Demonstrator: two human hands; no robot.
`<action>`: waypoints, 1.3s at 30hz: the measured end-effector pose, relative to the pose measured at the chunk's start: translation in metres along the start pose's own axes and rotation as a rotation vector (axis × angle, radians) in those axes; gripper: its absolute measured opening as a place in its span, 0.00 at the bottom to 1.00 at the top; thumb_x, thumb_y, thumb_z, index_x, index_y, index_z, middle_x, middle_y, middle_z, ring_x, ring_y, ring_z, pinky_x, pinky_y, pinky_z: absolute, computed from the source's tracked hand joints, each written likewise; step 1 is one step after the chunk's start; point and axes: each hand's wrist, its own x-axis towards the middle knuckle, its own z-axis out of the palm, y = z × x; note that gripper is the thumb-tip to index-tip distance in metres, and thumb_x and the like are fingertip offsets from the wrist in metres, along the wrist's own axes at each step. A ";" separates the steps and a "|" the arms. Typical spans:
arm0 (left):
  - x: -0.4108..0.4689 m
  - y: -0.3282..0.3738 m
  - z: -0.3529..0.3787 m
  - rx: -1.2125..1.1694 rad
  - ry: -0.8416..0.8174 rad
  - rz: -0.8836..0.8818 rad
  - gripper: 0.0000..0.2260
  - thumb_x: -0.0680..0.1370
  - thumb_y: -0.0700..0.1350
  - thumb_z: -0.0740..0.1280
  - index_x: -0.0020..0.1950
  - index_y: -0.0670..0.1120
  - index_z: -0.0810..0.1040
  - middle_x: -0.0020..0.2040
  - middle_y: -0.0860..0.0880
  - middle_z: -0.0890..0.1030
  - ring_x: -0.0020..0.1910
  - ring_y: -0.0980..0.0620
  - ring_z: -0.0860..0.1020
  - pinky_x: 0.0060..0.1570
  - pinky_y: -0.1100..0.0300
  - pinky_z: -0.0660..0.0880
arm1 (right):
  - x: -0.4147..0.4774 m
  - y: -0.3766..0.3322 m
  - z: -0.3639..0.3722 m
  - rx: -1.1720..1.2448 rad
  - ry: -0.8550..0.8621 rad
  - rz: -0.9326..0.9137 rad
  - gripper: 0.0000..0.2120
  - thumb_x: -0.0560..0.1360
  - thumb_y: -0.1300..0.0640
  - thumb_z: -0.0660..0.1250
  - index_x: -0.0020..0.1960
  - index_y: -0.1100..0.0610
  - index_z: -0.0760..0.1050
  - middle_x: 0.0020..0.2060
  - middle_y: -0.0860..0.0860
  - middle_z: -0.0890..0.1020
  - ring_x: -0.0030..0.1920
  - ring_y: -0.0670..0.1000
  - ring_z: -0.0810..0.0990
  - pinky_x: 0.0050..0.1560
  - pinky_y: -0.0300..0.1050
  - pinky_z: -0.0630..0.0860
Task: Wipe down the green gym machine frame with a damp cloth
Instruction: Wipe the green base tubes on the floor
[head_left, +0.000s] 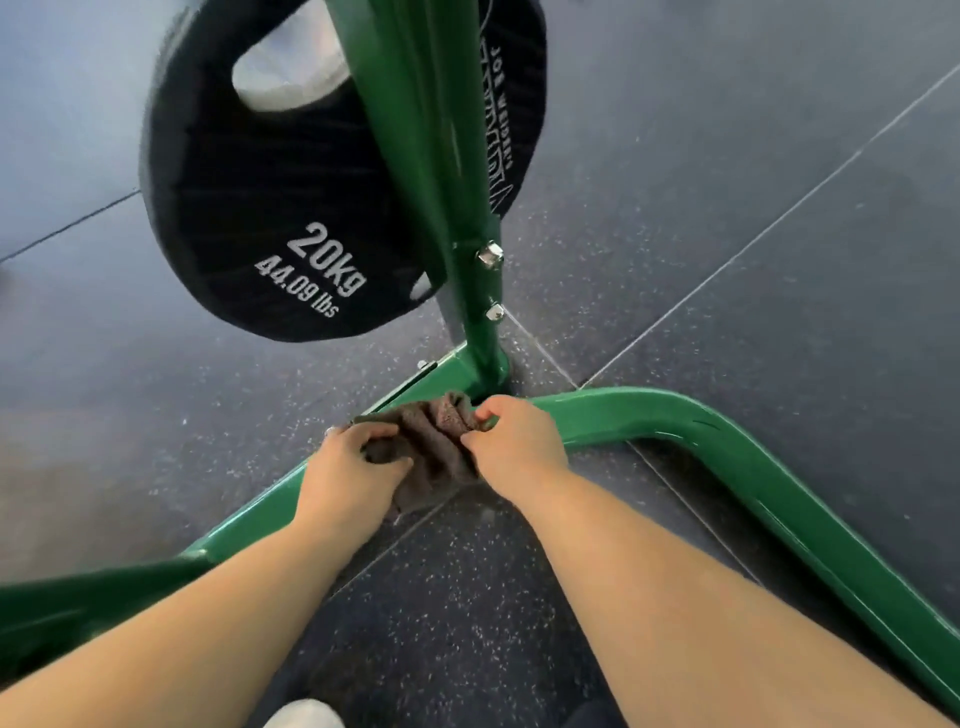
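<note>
From my remote seat I look down on a green painted steel machine frame (727, 436) whose base tube runs from the lower left of the frame up to the centre, then bends and drops towards the lower right. A crumpled brown terry cloth (434, 441) lies bunched on that tube at the centre of the frame, just below the foot of the green upright post (415, 130), with its lower edge hanging off the tube towards the floor. My left hand (348, 467) sits on the cloth's left side, fingers curled over it and holding a fold. My right hand (519, 441) grips the cloth's right side, fingers closed round the bunched fabric and knuckles against the tube. Both forearms reach in from the bottom edge. Two silver bolts (490, 255) stick out of the post above the hands. A round black rubber weight plate (260, 208), marked 20kg and 44.09 lbs, hangs at the upper left, partly behind the post. A dark speckled rubber tile floor (779, 234) fills the rest, its seams crossing near the post. A pale rounded shape (304, 714) shows at the bottom edge; I cannot tell what it is.
</note>
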 end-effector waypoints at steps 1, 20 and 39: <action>0.019 -0.010 0.012 0.010 0.002 0.010 0.17 0.73 0.45 0.72 0.62 0.52 0.80 0.59 0.47 0.79 0.53 0.46 0.78 0.54 0.58 0.74 | 0.021 0.004 0.013 -0.008 -0.006 -0.011 0.09 0.77 0.54 0.69 0.56 0.54 0.79 0.55 0.52 0.82 0.57 0.56 0.78 0.52 0.43 0.71; 0.273 -0.061 0.210 0.411 -0.087 0.351 0.30 0.84 0.55 0.50 0.80 0.50 0.38 0.81 0.50 0.40 0.79 0.50 0.39 0.76 0.45 0.41 | 0.246 0.093 0.099 0.152 0.111 -0.011 0.23 0.76 0.44 0.68 0.65 0.51 0.65 0.55 0.52 0.79 0.50 0.54 0.77 0.49 0.45 0.71; 0.282 -0.073 0.207 0.428 0.019 0.448 0.31 0.83 0.54 0.56 0.81 0.49 0.43 0.81 0.50 0.46 0.79 0.52 0.47 0.77 0.56 0.45 | 0.267 0.121 0.122 0.188 0.175 -0.133 0.18 0.78 0.46 0.64 0.67 0.43 0.67 0.48 0.43 0.79 0.49 0.52 0.79 0.46 0.45 0.71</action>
